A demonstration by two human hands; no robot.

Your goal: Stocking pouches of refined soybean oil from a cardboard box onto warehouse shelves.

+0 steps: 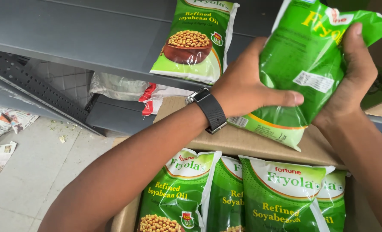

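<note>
Together both hands, left (246, 88) and right (350, 90), clasp a green plastic oil pouch (304, 56) above an open cardboard box (242, 144) of similar pouches, beside a grey metal shelf (92, 38)

Green and white plastic pouches against grey metal and brown cardboard

The bright green plastic pouch (304, 64) at upper right bears yellow lettering and a pale green base; the green-and-white pouch (194, 41) on the grey metal shelf (70, 38) shows tan beans in a brown bowl; a black wristband (210, 111) sits mid-frame above the brown cardboard box (242, 144).
</note>
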